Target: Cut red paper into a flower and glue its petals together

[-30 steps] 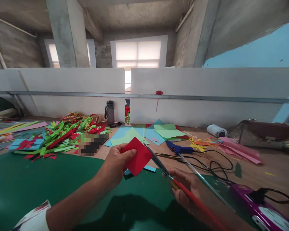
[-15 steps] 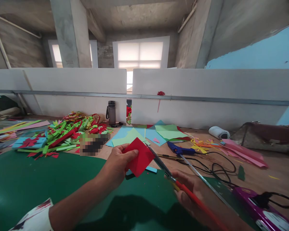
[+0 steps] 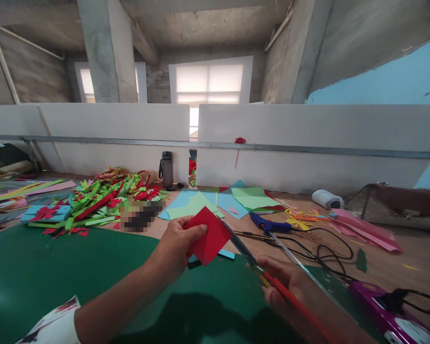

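Note:
My left hand (image 3: 175, 246) pinches a red paper square (image 3: 211, 236) between thumb and fingers, its corners pointing up and down. On the right, my right hand (image 3: 281, 282) is closed on scissors (image 3: 245, 253) with dark blades and red-orange handles. The blades point up and left, their tips at the paper's right edge; whether they touch it I cannot tell. Below both hands is a green mat (image 3: 122, 291). A light blue paper strip (image 3: 226, 254) lies just beyond the red square.
Green and red paper pieces (image 3: 103, 198) heap at the left, near a dark bottle (image 3: 167, 169). Coloured sheets (image 3: 254, 197), a blue glue gun (image 3: 268, 223) with black cable, pink paper (image 3: 367, 229) and a purple power strip (image 3: 387, 310) lie ahead and right.
The view has shifted very slightly. Both hands keep their holds, with the red paper and scissors in nearly the same place.

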`<control>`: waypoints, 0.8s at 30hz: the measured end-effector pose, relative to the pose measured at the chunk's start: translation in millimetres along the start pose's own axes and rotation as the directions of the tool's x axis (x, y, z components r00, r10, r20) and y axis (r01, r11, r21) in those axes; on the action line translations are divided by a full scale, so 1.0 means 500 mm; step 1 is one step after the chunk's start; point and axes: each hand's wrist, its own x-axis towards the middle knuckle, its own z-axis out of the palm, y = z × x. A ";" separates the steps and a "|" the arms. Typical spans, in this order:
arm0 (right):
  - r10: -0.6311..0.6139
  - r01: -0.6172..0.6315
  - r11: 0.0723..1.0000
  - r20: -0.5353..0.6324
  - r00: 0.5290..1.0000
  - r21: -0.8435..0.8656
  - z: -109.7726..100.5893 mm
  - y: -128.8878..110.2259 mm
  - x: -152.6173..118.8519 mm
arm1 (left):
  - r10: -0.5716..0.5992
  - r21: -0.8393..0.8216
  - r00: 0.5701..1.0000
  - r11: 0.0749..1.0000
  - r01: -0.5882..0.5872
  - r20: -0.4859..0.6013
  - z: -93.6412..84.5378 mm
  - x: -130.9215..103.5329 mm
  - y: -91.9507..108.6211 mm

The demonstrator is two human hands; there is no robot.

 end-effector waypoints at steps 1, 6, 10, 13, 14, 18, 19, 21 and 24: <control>0.002 -0.002 1.000 -0.007 1.000 -0.009 0.000 0.002 0.001 | -0.003 0.002 1.000 1.000 0.003 -0.005 0.001 0.000 0.001; 0.017 -0.017 1.000 -0.057 0.998 0.006 -0.001 0.018 0.007 | -0.017 0.009 0.999 1.000 0.018 -0.028 0.003 0.000 0.002; 0.015 -0.015 1.000 -0.014 1.000 -0.005 -0.004 0.019 0.004 | -0.020 0.018 0.999 1.000 0.021 -0.030 0.001 0.002 0.000; 0.048 -0.048 0.998 -0.025 0.999 0.030 -0.003 0.018 0.001 | -0.016 0.019 1.000 1.000 0.016 -0.011 -0.002 0.002 -0.002; 0.062 -0.061 0.997 -0.035 0.997 0.037 -0.003 0.018 0.002 | -0.013 0.016 1.000 1.000 0.013 -0.016 -0.003 0.001 -0.003; 0.063 -0.063 0.998 -0.022 0.998 -0.001 -0.004 0.021 0.006 | -0.016 0.019 0.999 1.000 0.017 -0.034 -0.002 0.000 -0.002; 0.051 -0.051 0.999 -0.013 0.999 -0.013 -0.005 0.020 0.006 | -0.018 0.022 0.999 1.000 0.019 -0.028 -0.002 -0.001 -0.002; 0.020 -0.020 1.000 0.003 1.000 -0.018 -0.003 0.017 0.004 | -0.020 0.028 1.000 0.999 0.020 -0.013 -0.001 -0.001 -0.001; -0.040 0.040 0.999 -0.009 0.999 0.033 0.004 0.014 -0.002 | -0.022 0.027 0.999 0.999 0.023 -0.028 -0.001 -0.002 0.000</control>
